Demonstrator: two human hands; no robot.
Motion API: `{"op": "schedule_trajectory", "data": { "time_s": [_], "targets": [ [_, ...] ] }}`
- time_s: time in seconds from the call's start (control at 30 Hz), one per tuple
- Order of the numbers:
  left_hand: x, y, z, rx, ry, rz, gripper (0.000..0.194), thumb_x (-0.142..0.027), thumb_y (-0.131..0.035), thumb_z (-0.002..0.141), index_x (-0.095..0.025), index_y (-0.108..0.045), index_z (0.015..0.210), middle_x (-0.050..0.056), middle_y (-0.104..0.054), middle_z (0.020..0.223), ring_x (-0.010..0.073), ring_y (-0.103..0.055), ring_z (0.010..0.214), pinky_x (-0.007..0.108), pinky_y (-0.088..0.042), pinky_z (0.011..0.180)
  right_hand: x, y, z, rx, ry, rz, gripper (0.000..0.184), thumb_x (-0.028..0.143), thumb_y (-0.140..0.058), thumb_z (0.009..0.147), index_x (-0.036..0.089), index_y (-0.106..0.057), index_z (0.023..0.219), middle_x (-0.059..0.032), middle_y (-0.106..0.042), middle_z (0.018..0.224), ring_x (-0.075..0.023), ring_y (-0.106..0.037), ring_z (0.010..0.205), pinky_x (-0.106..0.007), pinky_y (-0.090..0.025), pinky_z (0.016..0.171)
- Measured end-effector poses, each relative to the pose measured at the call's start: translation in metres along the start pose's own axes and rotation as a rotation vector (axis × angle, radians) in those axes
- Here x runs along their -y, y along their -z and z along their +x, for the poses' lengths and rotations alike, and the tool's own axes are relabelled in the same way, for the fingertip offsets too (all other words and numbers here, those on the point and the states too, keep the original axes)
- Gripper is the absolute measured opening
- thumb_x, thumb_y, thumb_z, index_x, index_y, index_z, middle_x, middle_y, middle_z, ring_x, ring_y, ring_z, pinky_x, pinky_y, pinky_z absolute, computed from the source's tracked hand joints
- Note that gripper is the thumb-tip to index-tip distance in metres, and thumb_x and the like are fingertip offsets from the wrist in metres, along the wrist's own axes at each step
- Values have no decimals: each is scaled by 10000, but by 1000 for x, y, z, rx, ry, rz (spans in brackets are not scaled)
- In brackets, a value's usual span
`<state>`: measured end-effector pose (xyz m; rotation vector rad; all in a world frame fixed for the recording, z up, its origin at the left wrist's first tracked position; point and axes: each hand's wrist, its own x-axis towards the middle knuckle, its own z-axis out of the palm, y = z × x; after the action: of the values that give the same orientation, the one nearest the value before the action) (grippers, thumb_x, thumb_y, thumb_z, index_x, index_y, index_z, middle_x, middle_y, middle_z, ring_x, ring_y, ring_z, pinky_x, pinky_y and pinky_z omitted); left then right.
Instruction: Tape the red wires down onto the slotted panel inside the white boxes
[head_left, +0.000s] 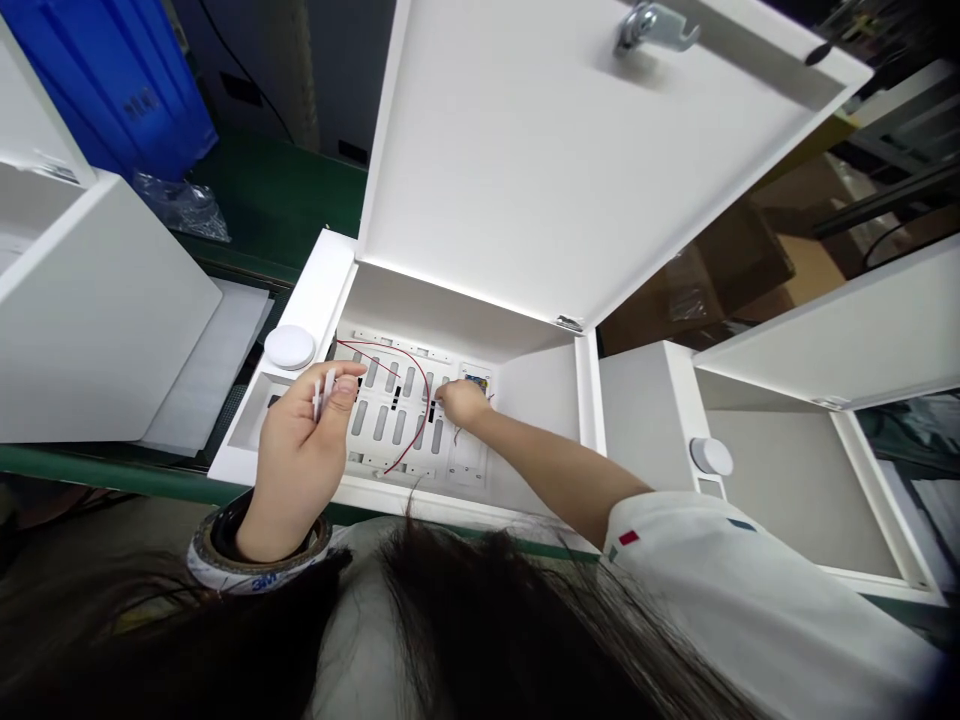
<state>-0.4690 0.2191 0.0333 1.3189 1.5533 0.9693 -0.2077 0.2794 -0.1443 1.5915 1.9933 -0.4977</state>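
Note:
My left hand is closed on small white strips, held upright between thumb and fingers over the left side of an open white metal box. Around that wrist sits a roll of tape marked 3M. My right hand reaches into the box, fingers pinched together against a white slotted panel; whatever they hold is hidden. Several black pieces lie along the panel's middle. A thin red wire loops across it. Just beyond the right hand is a small circuit board.
The box's lid, with a metal lock, stands raised. A white round knob is at the box's left. Similar white boxes stand left and right. A blue bin and clear plastic bag are behind.

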Motion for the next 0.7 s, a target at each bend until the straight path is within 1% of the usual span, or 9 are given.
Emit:
{"op": "schedule_trajectory", "data": {
  "time_s": [0.07,0.13,0.23,0.4,0.53,0.7],
  "targets": [
    [0,1,-1,23,46,-40,321,-502,-504,938,-259,-659,1077,-30,-471,618,84,-382,534,207,-393,578,0,-14,-1,-21,69,67,342,182,-519,891,221,-722,1164,-86,-721,1146,-233,-649,1088,-278,-466,895],
    [0,2,-2,29,69,-56,314,-507,-511,934,-267,-654,1076,-32,-479,635,75,-372,535,198,-383,569,-2,-27,-2,-39,125,109,353,207,-502,907,248,-716,1185,-56,-719,1161,-224,-642,1102,-267,-458,902],
    [1,3,-3,31,73,-57,308,-508,-519,930,-267,-657,1062,-32,-483,644,67,-362,533,189,-367,549,-5,-38,-3,-57,183,102,362,198,-488,913,262,-717,1185,-49,-716,1163,-219,-644,1079,-262,-453,871],
    [3,2,-2,30,74,-78,310,-512,-531,924,-267,-660,1064,-40,-427,606,64,-330,517,187,-350,529,-9,-41,-5,-79,239,10,427,116,-477,884,270,-703,1213,-73,-724,1029,-230,-646,1004,-273,-435,780],
    [3,1,-1,29,73,-69,306,-504,-535,924,-260,-663,1057,-41,-388,590,68,-325,514,190,-341,522,-9,-42,-6,-65,248,-37,531,46,-485,833,272,-660,1280,-87,-706,998,-227,-636,986,-274,-415,746],
    [3,2,-1,42,72,-63,310,-503,-525,928,-265,-658,1074,-43,-366,579,75,-330,513,194,-325,508,-10,-44,-6,-61,248,-75,515,58,-477,862,273,-643,1299,-94,-690,985,-234,-627,975,-282,-412,738]
  ]
}}
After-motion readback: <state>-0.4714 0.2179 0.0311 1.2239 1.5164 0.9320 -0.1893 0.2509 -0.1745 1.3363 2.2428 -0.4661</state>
